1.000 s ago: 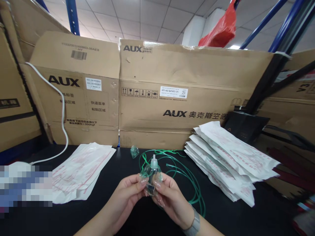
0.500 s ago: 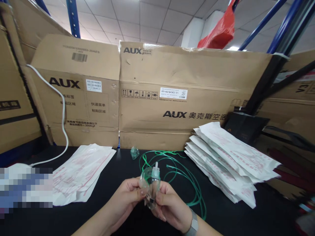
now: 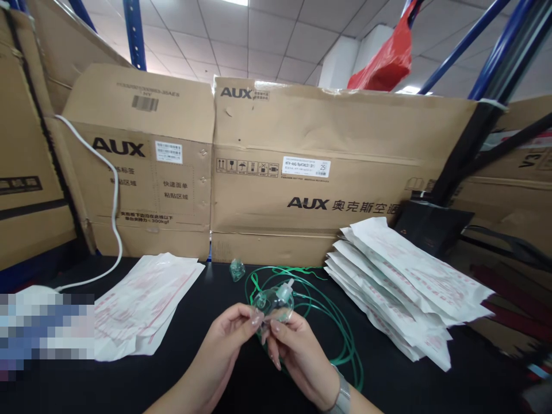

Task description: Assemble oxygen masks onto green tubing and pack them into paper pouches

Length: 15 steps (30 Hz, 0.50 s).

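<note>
Two bare hands hold a clear plastic oxygen mask [image 3: 272,305] just above a black table [image 3: 181,276], the left hand [image 3: 224,345] pinching one side and the right hand [image 3: 297,356] the other, fingers closed narrowly on it. Green tubing [image 3: 342,339] loops beneath, a small green plastic piece [image 3: 237,269] lies beyond, and white printed pouches [image 3: 401,282] pile up beside flattened AUX cartons [image 3: 302,172].

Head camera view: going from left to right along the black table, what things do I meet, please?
White cord → flat pile of white paper packets → small green plastic piece → clear plastic mask → larger pile of white paper packets
</note>
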Tool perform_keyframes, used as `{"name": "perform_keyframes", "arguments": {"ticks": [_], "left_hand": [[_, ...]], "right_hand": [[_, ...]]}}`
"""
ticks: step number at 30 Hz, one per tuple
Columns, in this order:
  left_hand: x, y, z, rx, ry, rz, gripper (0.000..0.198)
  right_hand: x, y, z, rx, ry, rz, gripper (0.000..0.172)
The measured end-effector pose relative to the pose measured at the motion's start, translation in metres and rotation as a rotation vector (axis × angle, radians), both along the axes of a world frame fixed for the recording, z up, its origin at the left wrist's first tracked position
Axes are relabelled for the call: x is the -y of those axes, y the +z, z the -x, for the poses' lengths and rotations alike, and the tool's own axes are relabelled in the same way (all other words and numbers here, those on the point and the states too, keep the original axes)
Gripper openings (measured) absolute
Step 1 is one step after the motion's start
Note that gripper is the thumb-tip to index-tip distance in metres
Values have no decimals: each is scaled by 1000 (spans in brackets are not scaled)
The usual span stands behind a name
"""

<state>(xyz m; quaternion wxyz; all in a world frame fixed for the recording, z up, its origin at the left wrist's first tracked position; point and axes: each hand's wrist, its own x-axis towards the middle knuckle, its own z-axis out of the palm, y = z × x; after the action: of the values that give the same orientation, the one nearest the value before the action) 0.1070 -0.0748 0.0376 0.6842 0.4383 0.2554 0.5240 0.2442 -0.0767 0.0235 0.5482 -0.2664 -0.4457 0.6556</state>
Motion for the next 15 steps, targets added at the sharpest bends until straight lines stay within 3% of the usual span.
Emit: {"name": "perform_keyframes", "arguments": {"ticks": [9,15], "left_hand": [[-3,-3,-2,53,-61,50,14],[-2,-5,-1,60,-98,60,16]], "right_hand": [[-3,-1,1,171,-107,-41,18],[-4,-5,0,204,-40,-43,21]]}}
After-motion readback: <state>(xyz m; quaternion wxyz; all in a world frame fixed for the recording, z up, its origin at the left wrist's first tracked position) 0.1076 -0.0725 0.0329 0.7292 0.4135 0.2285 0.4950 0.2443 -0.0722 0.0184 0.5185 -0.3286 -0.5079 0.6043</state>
